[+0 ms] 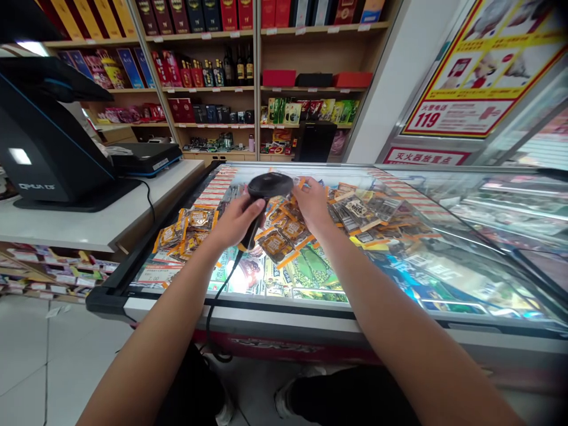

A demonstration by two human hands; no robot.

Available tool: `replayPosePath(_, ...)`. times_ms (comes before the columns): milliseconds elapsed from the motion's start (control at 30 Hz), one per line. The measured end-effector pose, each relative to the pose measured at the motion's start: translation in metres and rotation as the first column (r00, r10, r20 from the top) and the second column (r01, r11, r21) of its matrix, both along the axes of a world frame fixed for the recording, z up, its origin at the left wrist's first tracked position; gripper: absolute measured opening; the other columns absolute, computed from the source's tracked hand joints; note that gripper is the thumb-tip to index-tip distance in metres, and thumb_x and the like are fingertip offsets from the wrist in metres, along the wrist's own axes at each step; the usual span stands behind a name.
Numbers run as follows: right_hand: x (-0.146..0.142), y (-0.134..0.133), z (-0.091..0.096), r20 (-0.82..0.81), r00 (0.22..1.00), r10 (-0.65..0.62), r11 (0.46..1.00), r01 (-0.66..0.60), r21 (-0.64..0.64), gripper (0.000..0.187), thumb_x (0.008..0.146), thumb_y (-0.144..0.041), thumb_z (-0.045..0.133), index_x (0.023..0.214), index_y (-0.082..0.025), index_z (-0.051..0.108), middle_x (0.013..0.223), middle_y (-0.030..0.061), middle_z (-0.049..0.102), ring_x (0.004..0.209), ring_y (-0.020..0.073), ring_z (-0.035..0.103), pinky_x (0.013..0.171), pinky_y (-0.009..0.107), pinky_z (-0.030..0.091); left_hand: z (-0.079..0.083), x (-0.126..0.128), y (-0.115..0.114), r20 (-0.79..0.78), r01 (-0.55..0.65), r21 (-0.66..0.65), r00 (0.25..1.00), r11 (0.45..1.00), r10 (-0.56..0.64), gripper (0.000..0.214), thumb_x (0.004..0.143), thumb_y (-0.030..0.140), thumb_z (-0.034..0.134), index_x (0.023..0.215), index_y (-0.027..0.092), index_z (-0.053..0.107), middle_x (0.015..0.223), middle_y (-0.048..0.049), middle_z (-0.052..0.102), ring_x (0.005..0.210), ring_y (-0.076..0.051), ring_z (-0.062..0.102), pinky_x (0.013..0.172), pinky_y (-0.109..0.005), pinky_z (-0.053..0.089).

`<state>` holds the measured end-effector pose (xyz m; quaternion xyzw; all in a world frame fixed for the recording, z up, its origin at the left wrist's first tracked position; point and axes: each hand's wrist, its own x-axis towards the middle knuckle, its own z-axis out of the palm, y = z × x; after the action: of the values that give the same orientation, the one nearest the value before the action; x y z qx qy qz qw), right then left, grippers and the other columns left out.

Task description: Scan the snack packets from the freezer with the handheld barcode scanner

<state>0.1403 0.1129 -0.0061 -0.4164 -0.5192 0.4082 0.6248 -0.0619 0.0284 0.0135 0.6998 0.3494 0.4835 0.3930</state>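
Note:
In the head view my left hand (237,222) is wrapped around the handle of a black barcode scanner (270,184), whose cord hangs down over the freezer's front edge. Close to the scanner's head, my right hand (313,204) pinches a small orange-edged snack packet, mostly hidden by the fingers and scanner. Under both hands lies a spread of orange-and-brown snack packets (277,244) on the glass freezer top. Left of the scanner rests a smaller group of similar packets (199,219). To the right, more packets (355,210) lie overlapping, some turned over.
A checkout terminal (48,136) and a black weighing scale (144,157) stand on the white counter (89,219) at left. The chest freezer (284,316) holds bagged goods under its glass. Shelves (204,89) of boxes and bottles line the back.

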Motion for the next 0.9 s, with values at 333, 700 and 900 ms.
replayPosePath(333, 0.017, -0.003, 0.009, 0.291, 0.938, -0.188, 0.972, 0.134, 0.195, 0.046, 0.088, -0.053, 0.066, 0.104, -0.014, 0.081, 0.082, 0.0029, 0.071, 0.076, 0.0201, 0.061, 0.072, 0.032, 0.047, -0.003, -0.001, 0.0, -0.221, -0.046, 0.081, 0.973, 0.996, 0.063, 0.048, 0.099, 0.065, 0.054, 0.087, 0.019, 0.058, 0.072, -0.0021, 0.065, 0.06, -0.014, 0.055, 0.055, -0.026, 0.04)
replayPosePath(700, 0.016, -0.009, 0.013, 0.329, 0.933, -0.143, 0.978, 0.082, 0.191, 0.043, 0.096, -0.051, 0.056, 0.094, -0.015, 0.079, 0.082, 0.0035, 0.07, 0.077, 0.0198, 0.059, 0.075, 0.032, 0.046, -0.001, -0.002, -0.003, -0.274, -0.01, 0.1, 0.961, 0.995, 0.037, 0.049, 0.098, 0.066, 0.055, 0.088, 0.018, 0.06, 0.074, -0.0021, 0.064, 0.062, -0.014, 0.055, 0.057, -0.027, 0.041)
replayPosePath(900, 0.02, -0.012, 0.021, 0.522, 0.822, -0.226, 0.963, 0.108, 0.247, 0.028, 0.096, -0.036, 0.059, 0.101, -0.016, 0.079, 0.101, 0.0095, 0.079, 0.092, 0.0254, 0.07, 0.088, 0.036, 0.051, 0.002, 0.0, 0.0, -0.065, -0.057, 0.116, 0.996, 0.992, 0.065, 0.055, 0.092, 0.075, 0.06, 0.086, 0.02, 0.059, 0.069, -0.0021, 0.063, 0.061, -0.014, 0.058, 0.055, -0.026, 0.044)
